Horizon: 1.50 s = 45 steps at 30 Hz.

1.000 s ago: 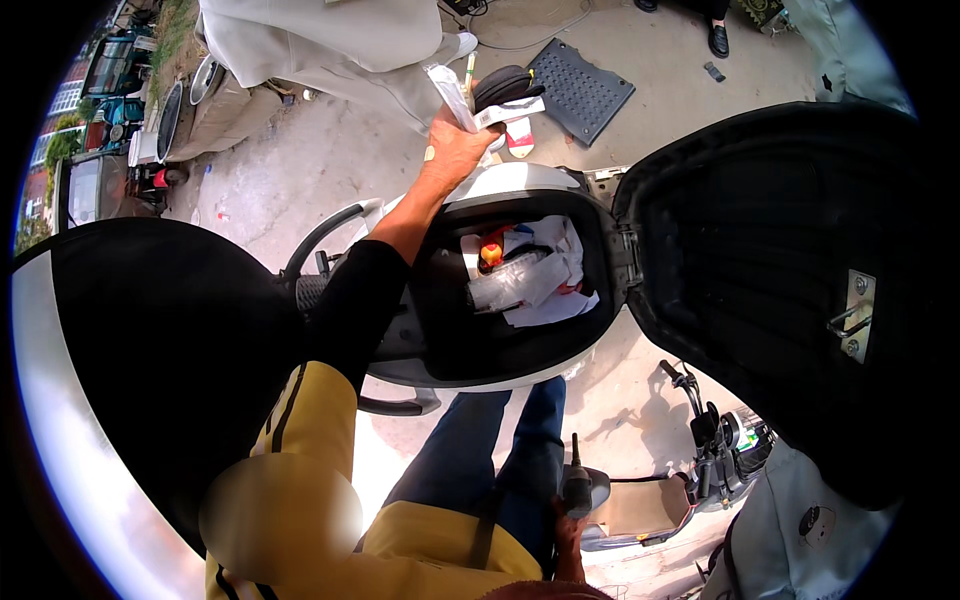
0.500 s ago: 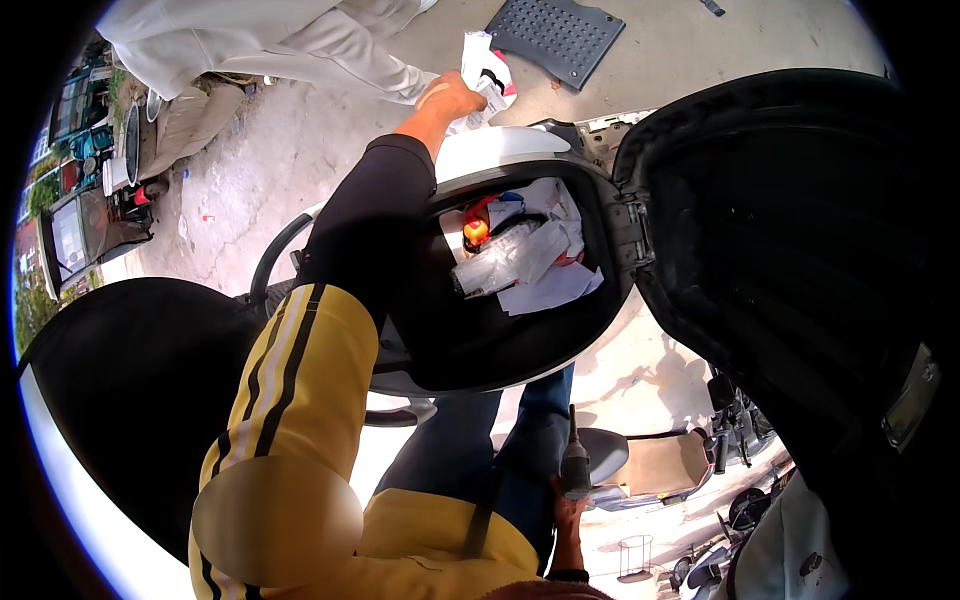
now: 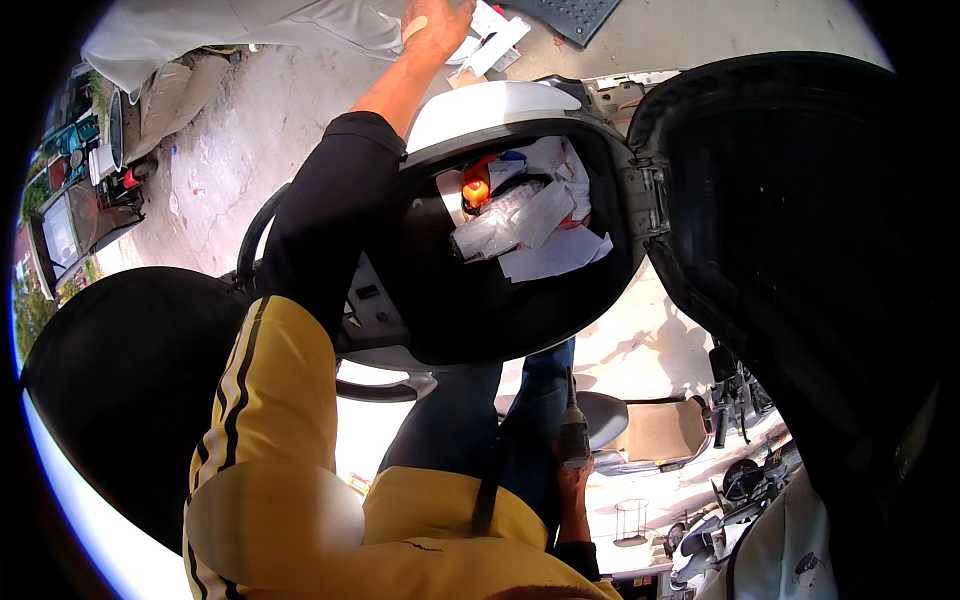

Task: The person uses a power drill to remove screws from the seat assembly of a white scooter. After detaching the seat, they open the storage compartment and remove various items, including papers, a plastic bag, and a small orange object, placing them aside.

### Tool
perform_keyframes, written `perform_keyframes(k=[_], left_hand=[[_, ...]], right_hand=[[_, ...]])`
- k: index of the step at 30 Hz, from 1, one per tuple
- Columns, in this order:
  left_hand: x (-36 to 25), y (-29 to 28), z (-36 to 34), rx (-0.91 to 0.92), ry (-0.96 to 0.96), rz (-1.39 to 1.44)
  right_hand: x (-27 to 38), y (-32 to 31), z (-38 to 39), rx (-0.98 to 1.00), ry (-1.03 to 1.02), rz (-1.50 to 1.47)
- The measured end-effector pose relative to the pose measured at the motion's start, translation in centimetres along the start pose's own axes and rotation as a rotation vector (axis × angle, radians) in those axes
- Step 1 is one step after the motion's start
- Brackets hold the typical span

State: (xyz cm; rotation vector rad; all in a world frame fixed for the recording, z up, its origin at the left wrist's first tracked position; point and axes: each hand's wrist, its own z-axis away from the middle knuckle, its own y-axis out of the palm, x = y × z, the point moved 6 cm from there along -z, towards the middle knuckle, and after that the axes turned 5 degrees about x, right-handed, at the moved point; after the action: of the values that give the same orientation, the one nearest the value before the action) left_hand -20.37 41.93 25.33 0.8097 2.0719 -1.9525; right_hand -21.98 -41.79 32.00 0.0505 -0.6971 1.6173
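My left arm, in a yellow sleeve with a black cuff, reaches past the scooter's open storage bin (image 3: 430, 300). At the top edge, my left hand (image 3: 437, 28) has its fingers curled beside white and red paper packaging (image 3: 497, 48); the frame cuts off part of the fingers, and what they grip is unclear. Low by my leg, my right hand (image 3: 573, 483) is closed around a dark cordless drill (image 3: 574, 440), its long bit pointing up. Inside the bin lie white papers (image 3: 550, 258), clear plastic wrapping (image 3: 500, 222) and an orange-red round thing (image 3: 476, 192).
The bin's black lid (image 3: 780, 230) stands open on a hinge (image 3: 652, 200) at the right. A person's white sleeve (image 3: 260, 25) is at the upper left. A grey mat (image 3: 570, 15) lies on the ground beyond. Another scooter (image 3: 655, 432) stands at the lower right.
My left hand has moved up and slightly left along the packaging. The bin and mat have shifted up in the picture. My right hand still holds the drill.
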Motion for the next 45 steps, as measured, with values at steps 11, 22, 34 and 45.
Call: perform_keyframes(k=[11,22,34,45], left_hand=[[-15.2,-8.5,23.2,1.314,0.252,-0.047],[-0.6,7.9,31.2,1.150,-0.147,-0.503],[-3.1,2.0,32.4,1.164,0.047,-0.549],[-2.8,4.9,33.4,0.976,0.075,-0.404]], right_hand=[[0.2,-3.8,-0.8,0.054,0.167,-0.243],[-1.7,-3.9,0.9,-0.039,0.187,-0.387],[-2.8,-2.0,1.4,-0.029,0.180,-0.344],[-4.8,-1.4,0.6,0.088,0.287,-0.258]])
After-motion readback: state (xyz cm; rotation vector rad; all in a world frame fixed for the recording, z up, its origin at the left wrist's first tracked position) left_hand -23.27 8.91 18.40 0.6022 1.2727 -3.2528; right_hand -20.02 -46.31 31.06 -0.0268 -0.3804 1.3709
